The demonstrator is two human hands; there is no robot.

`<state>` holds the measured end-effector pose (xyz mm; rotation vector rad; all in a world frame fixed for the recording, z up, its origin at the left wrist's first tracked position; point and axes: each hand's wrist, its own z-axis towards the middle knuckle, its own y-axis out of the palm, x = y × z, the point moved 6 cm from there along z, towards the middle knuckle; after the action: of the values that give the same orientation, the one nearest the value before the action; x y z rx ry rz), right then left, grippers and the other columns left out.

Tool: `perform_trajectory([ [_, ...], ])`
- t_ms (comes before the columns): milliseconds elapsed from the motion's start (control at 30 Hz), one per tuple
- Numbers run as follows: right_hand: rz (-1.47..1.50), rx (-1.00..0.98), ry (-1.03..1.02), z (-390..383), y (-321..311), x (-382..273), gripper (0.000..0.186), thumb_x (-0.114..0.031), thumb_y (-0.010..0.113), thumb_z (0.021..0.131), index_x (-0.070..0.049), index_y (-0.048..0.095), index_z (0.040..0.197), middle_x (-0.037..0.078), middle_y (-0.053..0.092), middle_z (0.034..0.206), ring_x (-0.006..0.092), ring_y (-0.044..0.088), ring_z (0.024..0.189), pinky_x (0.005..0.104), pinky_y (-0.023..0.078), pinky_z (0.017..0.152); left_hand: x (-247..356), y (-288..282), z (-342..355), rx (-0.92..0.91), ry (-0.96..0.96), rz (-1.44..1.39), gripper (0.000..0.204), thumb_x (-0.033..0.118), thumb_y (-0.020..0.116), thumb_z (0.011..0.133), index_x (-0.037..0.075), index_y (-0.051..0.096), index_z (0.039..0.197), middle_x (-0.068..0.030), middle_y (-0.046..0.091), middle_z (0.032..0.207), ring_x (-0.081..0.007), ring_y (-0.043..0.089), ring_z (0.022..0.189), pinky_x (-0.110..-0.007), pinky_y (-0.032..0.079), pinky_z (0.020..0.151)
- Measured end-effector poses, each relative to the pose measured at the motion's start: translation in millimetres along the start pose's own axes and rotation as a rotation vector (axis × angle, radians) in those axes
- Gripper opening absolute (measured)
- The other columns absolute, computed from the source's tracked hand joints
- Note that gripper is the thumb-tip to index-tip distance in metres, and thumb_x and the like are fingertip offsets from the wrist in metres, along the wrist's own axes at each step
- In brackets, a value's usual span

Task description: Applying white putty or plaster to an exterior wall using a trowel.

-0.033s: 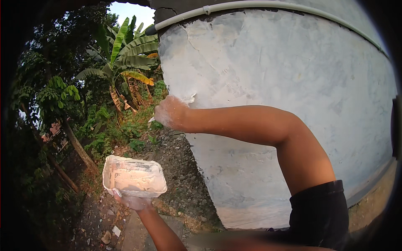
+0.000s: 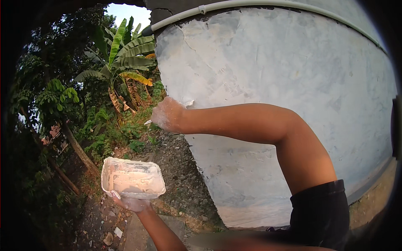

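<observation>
A white-smeared plastic tub (image 2: 133, 178) with pale paste inside rests in my left hand (image 2: 130, 201), whose fingers grip its near side at the lower left. My right hand (image 2: 167, 113), coated in white, reaches across to the left edge of the pale, patchily coated wall (image 2: 268, 62). It is closed on a thin tool (image 2: 147, 122), probably a scraper, which is mostly hidden by my fist; a whitish tip sticks out at the lower left. A small white blob shows against the wall just beyond my knuckles.
A white pipe (image 2: 251, 3) runs along the top of the wall. To the left are trees, a banana plant (image 2: 121, 62) and weeds. Below lie gravel, scattered litter (image 2: 118, 232) and a concrete slab (image 2: 165, 230) beside the wall's foot.
My right hand has shifted slightly left, along with the tool. The tub in my left hand has moved a little left.
</observation>
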<state>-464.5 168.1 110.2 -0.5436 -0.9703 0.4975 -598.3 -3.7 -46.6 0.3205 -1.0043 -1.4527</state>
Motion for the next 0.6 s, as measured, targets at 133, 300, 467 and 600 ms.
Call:
perform_trajectory([
  [133,-0.048,0.265,0.03,-18,-73,33,0.008,-0.011,0.066,0.078,-0.008,0.073,0.076,0.009,0.07,0.073,0.0253,0.071,0.071,0.0402,0.054,0.057,2,6,-2,0.028,0.006,0.008,0.084,0.064,0.043,0.085,0.01,0.032,0.149,-0.0164,0.039,0.147,-0.0376,0.046,0.128,-0.056,0.044,0.101],
  [300,0.279,0.45,0.457,-72,-116,112,0.014,-0.016,0.066,0.083,-0.003,0.07,0.08,0.015,0.07,0.074,0.029,0.069,0.067,0.0399,0.053,0.061,-28,29,-9,0.03,-0.127,-0.105,0.087,0.066,0.044,0.084,0.011,0.031,0.15,-0.0149,0.035,0.15,-0.0376,0.041,0.132,-0.056,0.039,0.106],
  [467,1.53,0.69,0.685,-162,-44,67,0.029,-0.023,0.065,0.092,0.005,0.066,0.101,0.01,0.069,0.087,0.0157,0.066,0.079,0.0345,0.054,0.073,-66,29,-33,0.039,-0.255,-0.228,0.087,0.063,0.048,0.086,0.009,0.027,0.151,-0.0147,0.028,0.154,-0.0364,0.034,0.137,-0.054,0.034,0.11],
  [600,1.866,0.978,0.841,-213,15,18,0.027,-0.015,0.062,0.095,0.007,0.061,0.111,0.011,0.068,0.101,0.0167,0.066,0.088,0.0322,0.054,0.081,-95,43,-52,-0.137,-0.286,-0.217,0.084,0.059,0.048,0.087,0.008,0.028,0.15,-0.0155,0.031,0.152,-0.0357,0.036,0.136,-0.052,0.035,0.109],
])
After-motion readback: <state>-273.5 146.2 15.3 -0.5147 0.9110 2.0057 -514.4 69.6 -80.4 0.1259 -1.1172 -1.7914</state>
